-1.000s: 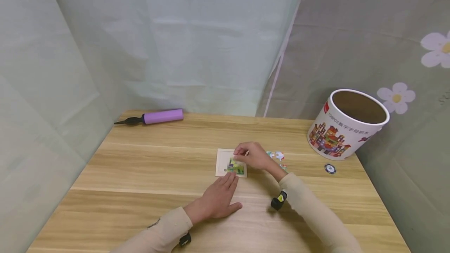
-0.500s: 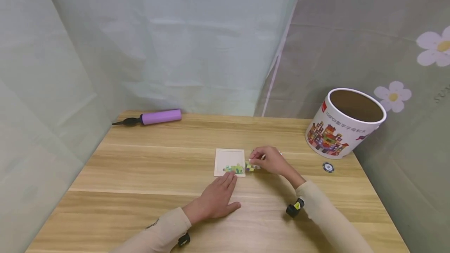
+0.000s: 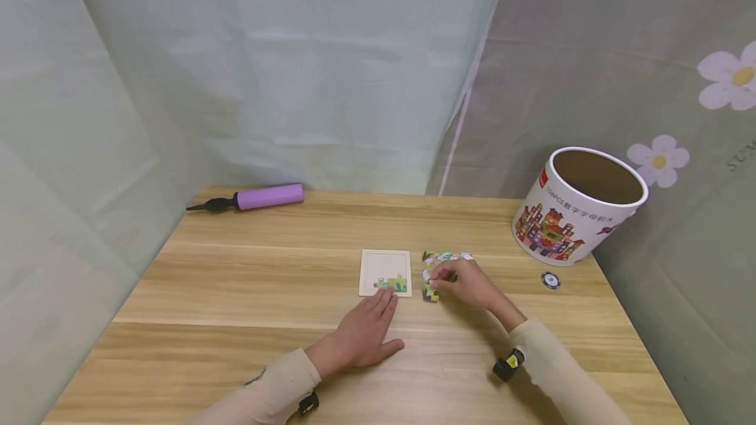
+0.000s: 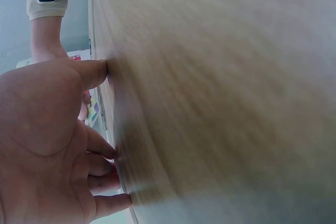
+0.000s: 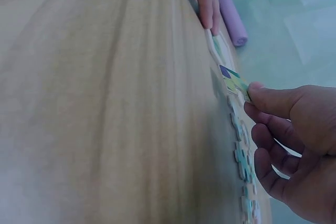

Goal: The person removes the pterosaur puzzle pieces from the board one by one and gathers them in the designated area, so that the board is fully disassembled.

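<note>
Left hand (image 3: 363,336) lies flat on the wooden table (image 3: 236,294), fingers straight and together, fingertips touching the near edge of the puzzle tray (image 3: 385,272). Right hand (image 3: 466,283) sits just right of the tray, fingers curled, thumb and forefinger pinching a jigsaw piece (image 5: 234,81); from the head view the pinched piece is mostly hidden by the fingers.

A few joined pieces (image 3: 394,283) sit in the tray's near right corner, just ahead of the left fingertips. Loose pieces (image 3: 447,257) lie just beyond the right hand, one more (image 3: 430,294) just to its left.

Well beyond the left hand: purple hand pump (image 3: 254,197) at the far table edge. Beyond and right of the right hand: open printed cardboard tub (image 3: 575,212), with a small round token (image 3: 550,280) near it. Pale curtains hang around the table, floral on the right.
</note>
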Demonstrator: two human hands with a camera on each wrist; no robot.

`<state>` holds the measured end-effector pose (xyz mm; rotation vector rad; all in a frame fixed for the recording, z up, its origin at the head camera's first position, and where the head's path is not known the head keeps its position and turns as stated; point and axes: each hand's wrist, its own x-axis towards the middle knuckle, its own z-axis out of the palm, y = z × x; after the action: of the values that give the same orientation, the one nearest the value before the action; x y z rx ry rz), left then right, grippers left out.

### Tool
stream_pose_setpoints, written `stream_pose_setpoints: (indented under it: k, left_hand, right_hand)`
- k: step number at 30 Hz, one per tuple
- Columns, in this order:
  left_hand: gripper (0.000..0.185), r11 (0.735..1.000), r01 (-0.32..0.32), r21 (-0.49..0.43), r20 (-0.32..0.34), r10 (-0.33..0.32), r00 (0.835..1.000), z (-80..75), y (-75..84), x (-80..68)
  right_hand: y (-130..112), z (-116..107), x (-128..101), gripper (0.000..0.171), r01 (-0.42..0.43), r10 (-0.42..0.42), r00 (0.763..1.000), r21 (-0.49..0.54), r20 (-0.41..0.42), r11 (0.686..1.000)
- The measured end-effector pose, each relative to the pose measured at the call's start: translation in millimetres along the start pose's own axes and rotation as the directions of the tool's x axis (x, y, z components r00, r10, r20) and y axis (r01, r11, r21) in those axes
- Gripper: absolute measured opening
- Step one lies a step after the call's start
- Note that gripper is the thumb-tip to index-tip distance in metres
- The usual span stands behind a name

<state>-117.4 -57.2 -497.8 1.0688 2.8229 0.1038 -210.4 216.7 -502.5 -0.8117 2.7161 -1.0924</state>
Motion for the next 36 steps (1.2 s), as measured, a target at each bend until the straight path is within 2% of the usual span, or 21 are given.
stream_pose_setpoints:
  k: [20,28,36]
  left_hand:
    - [0.081,1.0,-0.004,0.017,-0.002,0.004,1.0,2.7,-1.5,1.7]
    - [0.08,0.999,-0.007,0.032,-0.003,0.007,1.0,0.9,-1.4,2.7]
    - [0.076,0.996,-0.031,0.081,0.016,0.029,0.999,0.8,-1.6,5.0]
  right_hand:
    - [-1.8,5.9,-6.7,0.004,-0.044,0.045,0.998,-0.042,0.036,0.998]
    - [-5.1,-1.6,-0.1,0.004,-0.002,0.001,1.0,-0.091,-0.012,0.996]
    - [-14.3,-3.7,12.3,0.007,0.017,-0.016,1.0,-0.089,0.005,0.996]
